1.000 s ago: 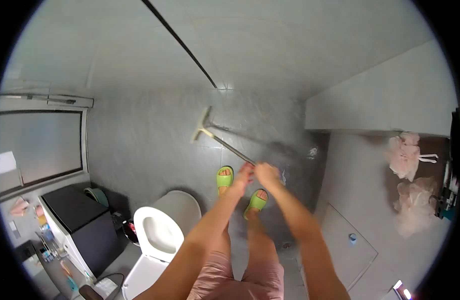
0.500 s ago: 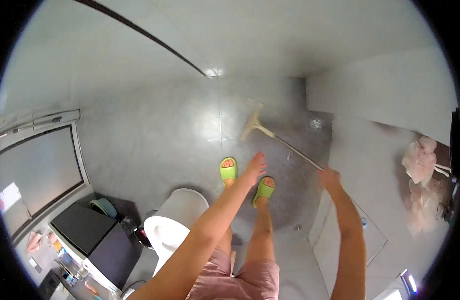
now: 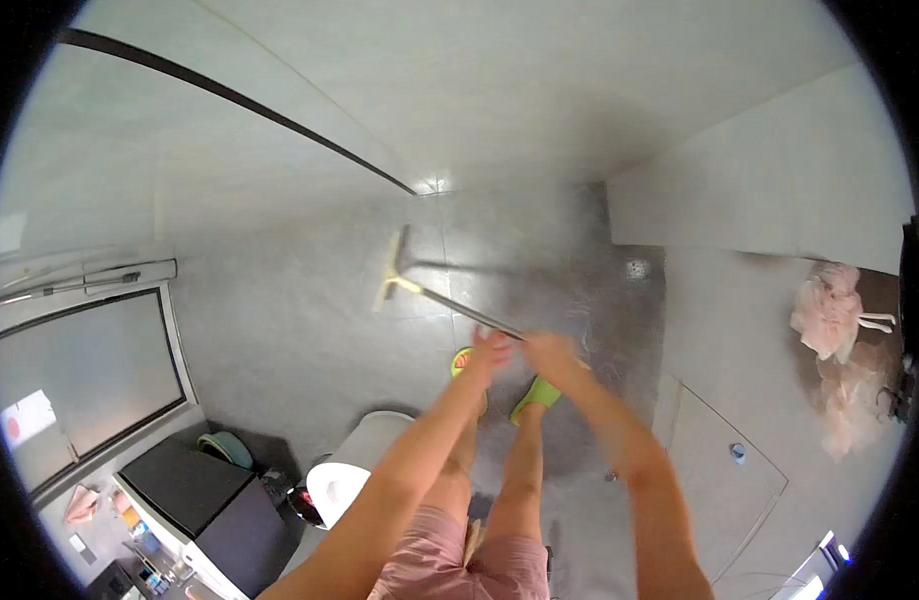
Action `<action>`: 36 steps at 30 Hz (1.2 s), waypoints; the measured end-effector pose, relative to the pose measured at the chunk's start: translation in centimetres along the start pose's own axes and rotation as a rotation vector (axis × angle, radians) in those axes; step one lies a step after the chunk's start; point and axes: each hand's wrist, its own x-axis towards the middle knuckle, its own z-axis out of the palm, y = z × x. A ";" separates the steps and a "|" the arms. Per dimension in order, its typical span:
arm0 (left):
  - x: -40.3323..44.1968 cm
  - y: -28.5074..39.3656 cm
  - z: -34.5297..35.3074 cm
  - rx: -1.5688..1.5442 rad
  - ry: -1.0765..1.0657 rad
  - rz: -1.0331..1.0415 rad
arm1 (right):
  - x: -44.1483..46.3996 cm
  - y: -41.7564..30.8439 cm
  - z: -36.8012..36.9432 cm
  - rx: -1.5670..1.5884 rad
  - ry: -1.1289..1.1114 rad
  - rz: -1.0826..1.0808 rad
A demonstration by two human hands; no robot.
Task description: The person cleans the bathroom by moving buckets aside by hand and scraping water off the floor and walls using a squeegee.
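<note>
A floor squeegee [image 3: 407, 285] with a cream T-shaped head and a metal pole reaches out over the grey tiled floor [image 3: 309, 300]. A dark shadow falls to the right of its head; I cannot tell whether the blade touches the floor. My right hand [image 3: 551, 355], slightly blurred, is closed around the pole's near end. Beside the pole, just left of that hand, is my left hand [image 3: 491, 348], its fingers apart and not wrapped around anything. Below the hands are green slippers [image 3: 541, 393] on my feet, partly covered by the arms.
A white toilet [image 3: 337, 488] stands close at my left, with a dark cabinet [image 3: 189, 485] beyond it. To the right are a floor drain [image 3: 636, 269] and pink bath puffs [image 3: 829, 305] hanging on the wall. A dark strip [image 3: 249, 103] runs along the far wall.
The squeegee head has swung left across the floor. My right hand has moved left with the pole, closing in on my left hand, which has shifted slightly left and down.
</note>
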 end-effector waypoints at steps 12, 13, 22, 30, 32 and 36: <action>-0.8 4.2 -8.2 -0.006 0.139 0.122 | 9.5 2.7 11.1 -0.255 -0.142 -0.029; -0.9 3.6 -7.0 -0.015 0.125 0.130 | 5.9 4.5 6.0 -0.017 -0.153 0.240; -2.5 -6.1 6.9 0.342 -0.171 0.124 | -21.0 21.4 -8.2 -0.237 -0.122 0.664; -21.4 -5.6 22.5 0.657 -0.372 0.273 | -37.9 8.6 -8.0 0.252 0.328 0.721; -25.1 -5.0 23.7 0.601 -0.558 0.421 | -39.9 5.5 -7.4 0.390 0.522 0.628; -34.5 -2.4 26.0 0.588 -0.684 0.612 | -40.4 3.3 -7.6 0.394 0.869 0.430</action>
